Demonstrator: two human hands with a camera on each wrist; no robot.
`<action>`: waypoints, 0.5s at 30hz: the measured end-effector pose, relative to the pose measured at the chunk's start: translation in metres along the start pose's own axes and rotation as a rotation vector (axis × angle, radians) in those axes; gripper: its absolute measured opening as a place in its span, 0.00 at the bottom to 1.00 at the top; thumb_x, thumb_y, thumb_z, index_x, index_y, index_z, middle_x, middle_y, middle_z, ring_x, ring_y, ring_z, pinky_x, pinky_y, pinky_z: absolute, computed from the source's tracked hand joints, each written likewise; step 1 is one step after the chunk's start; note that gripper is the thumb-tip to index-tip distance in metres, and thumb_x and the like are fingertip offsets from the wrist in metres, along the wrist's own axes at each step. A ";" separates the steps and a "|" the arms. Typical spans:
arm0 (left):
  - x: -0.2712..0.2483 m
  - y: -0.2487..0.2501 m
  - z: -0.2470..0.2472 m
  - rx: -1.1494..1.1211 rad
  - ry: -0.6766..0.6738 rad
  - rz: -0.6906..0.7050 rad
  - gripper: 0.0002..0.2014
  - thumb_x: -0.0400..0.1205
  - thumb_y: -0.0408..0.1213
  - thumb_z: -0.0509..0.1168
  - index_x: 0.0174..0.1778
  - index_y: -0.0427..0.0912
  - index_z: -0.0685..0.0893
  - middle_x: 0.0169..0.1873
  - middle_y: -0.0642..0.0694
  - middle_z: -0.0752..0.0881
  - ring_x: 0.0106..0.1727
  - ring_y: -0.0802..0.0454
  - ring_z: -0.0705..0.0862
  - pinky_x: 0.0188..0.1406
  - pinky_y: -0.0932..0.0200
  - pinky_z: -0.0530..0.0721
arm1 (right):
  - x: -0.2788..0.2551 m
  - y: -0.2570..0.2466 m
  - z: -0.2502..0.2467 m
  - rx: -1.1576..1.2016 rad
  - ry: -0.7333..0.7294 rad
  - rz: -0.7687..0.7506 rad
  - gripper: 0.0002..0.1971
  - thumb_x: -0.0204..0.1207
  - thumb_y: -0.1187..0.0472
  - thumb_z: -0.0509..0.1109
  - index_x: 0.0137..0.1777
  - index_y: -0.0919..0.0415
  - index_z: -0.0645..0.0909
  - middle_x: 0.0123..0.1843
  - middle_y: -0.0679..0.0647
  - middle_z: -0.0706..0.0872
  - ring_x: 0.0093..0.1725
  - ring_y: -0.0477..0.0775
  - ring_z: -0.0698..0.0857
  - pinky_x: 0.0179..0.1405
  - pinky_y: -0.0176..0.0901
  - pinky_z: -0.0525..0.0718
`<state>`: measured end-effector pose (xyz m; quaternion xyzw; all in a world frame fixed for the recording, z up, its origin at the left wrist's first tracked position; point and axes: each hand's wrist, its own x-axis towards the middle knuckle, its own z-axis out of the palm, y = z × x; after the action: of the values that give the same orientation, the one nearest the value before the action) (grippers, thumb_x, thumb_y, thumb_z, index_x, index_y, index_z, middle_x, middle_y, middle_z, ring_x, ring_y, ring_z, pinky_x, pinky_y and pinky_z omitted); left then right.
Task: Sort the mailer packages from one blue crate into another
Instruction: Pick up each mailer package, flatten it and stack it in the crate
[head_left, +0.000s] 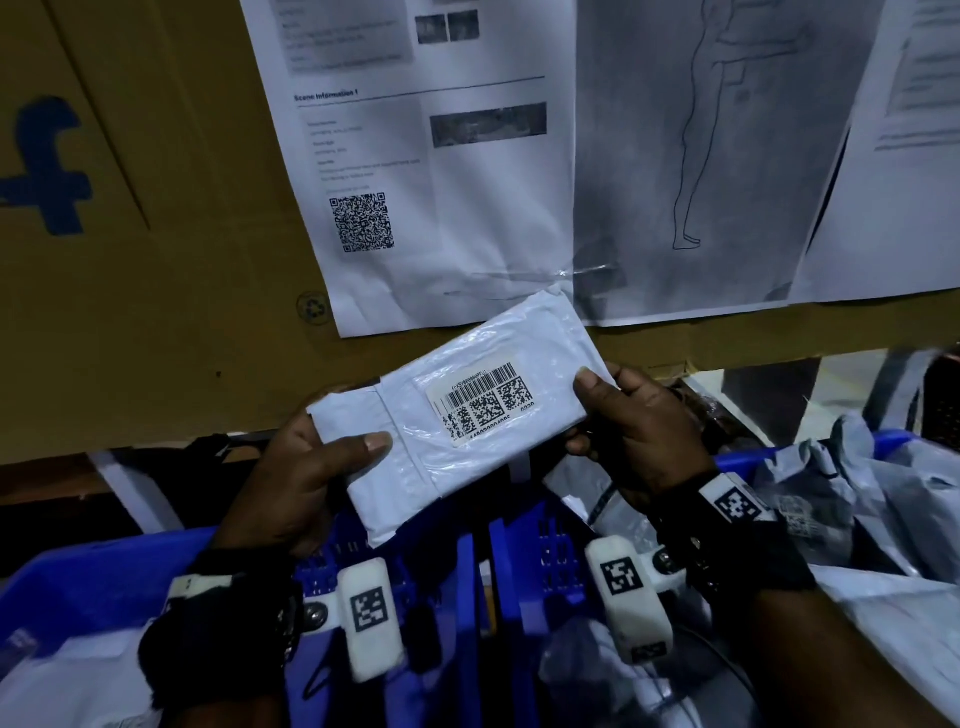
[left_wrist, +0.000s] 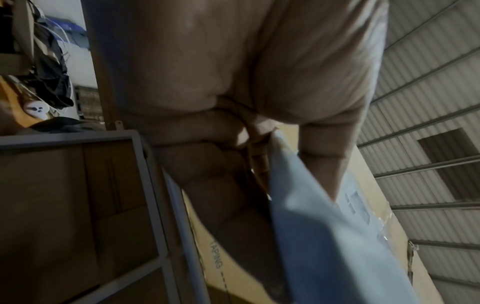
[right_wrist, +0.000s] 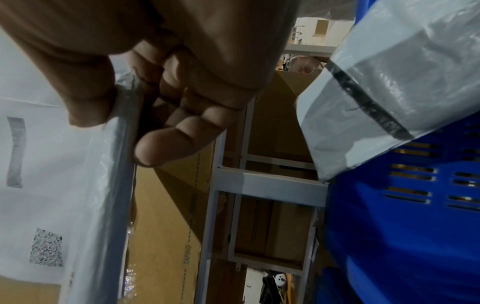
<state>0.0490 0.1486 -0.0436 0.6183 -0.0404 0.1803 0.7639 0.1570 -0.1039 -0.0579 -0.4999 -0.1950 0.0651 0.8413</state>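
Note:
A white mailer package (head_left: 457, 410) with a barcode label (head_left: 485, 405) is held up flat over two blue crates, label facing me. My left hand (head_left: 358, 452) grips its lower left end, thumb on top and fingers beneath. My right hand (head_left: 589, 410) pinches its right end between thumb and fingers. The left wrist view shows the left hand (left_wrist: 259, 148) curled round the mailer's edge (left_wrist: 324, 226). In the right wrist view the right hand (right_wrist: 155, 123) clamps the mailer's thin edge (right_wrist: 122, 174). The left crate (head_left: 104, 577) and the right crate (head_left: 893, 441) stand side by side below.
A cardboard wall (head_left: 156, 260) with taped printed sheets (head_left: 441, 182) rises just behind the crates. Several grey mailers (head_left: 857, 493) pile up in the right crate; one grey mailer (right_wrist: 389, 82) hangs over its rim. White mailers (head_left: 78, 675) lie in the left crate. A grey metal frame (right_wrist: 259, 183) stands behind.

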 end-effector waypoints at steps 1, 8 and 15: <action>0.000 0.000 -0.001 0.000 0.000 0.010 0.31 0.64 0.34 0.79 0.64 0.33 0.82 0.57 0.37 0.89 0.55 0.42 0.90 0.45 0.54 0.89 | 0.000 0.000 0.001 0.001 0.000 0.004 0.21 0.59 0.46 0.84 0.50 0.55 0.87 0.42 0.58 0.90 0.28 0.55 0.82 0.24 0.40 0.79; 0.000 0.002 -0.002 -0.001 0.038 0.010 0.28 0.69 0.32 0.75 0.67 0.32 0.81 0.61 0.35 0.87 0.59 0.39 0.88 0.53 0.50 0.89 | -0.002 -0.001 0.004 -0.001 0.004 0.009 0.17 0.68 0.54 0.73 0.54 0.62 0.83 0.39 0.59 0.89 0.26 0.54 0.81 0.23 0.39 0.80; -0.002 0.006 -0.012 0.127 0.077 0.006 0.45 0.52 0.55 0.86 0.60 0.31 0.84 0.57 0.33 0.89 0.57 0.36 0.87 0.59 0.40 0.84 | 0.000 0.003 0.004 -0.036 0.023 -0.003 0.17 0.69 0.52 0.75 0.53 0.62 0.83 0.38 0.59 0.89 0.25 0.55 0.81 0.23 0.40 0.80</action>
<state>0.0437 0.1604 -0.0415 0.6579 -0.0012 0.2084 0.7237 0.1557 -0.0993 -0.0586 -0.5152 -0.1874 0.0546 0.8345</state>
